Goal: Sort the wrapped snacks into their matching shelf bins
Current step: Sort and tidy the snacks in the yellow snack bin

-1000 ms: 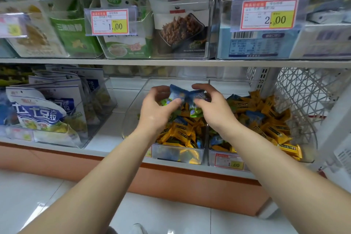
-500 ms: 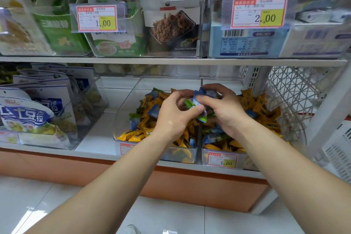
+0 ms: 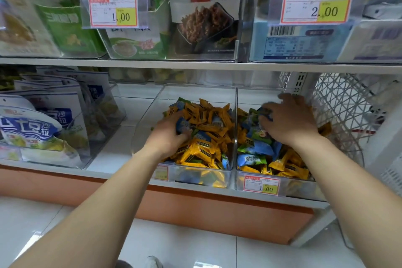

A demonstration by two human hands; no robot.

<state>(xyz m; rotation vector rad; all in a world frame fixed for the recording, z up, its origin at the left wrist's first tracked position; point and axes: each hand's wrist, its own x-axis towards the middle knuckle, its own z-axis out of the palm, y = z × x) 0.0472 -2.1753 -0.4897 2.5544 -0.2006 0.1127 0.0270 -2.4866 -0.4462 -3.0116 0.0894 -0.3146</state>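
Note:
Two clear bins stand side by side on the lower shelf, both holding mixed yellow, blue and green wrapped snacks. My left hand [image 3: 168, 137] reaches into the left bin [image 3: 150, 115] and its fingers curl round a blue wrapped snack [image 3: 183, 126] on the yellow pile [image 3: 206, 137]. My right hand [image 3: 290, 121] is down in the right bin [image 3: 258, 98], its fingers curled over blue and green snacks [image 3: 264, 112] at the top of that pile. More blue packets [image 3: 254, 150] lie nearer the front of the right bin.
A clear bin of large blue-and-white bags [image 3: 43, 128] stands at the left. A white wire basket [image 3: 341, 111] hangs at the right. The upper shelf [image 3: 195, 64] carries bins with price tags [image 3: 113, 11]. Below lie an orange base panel [image 3: 195, 206] and tiled floor.
My hands were together above the divider, both holding blue snacks. They have now moved apart, the left down into the left bin and the right into the right bin.

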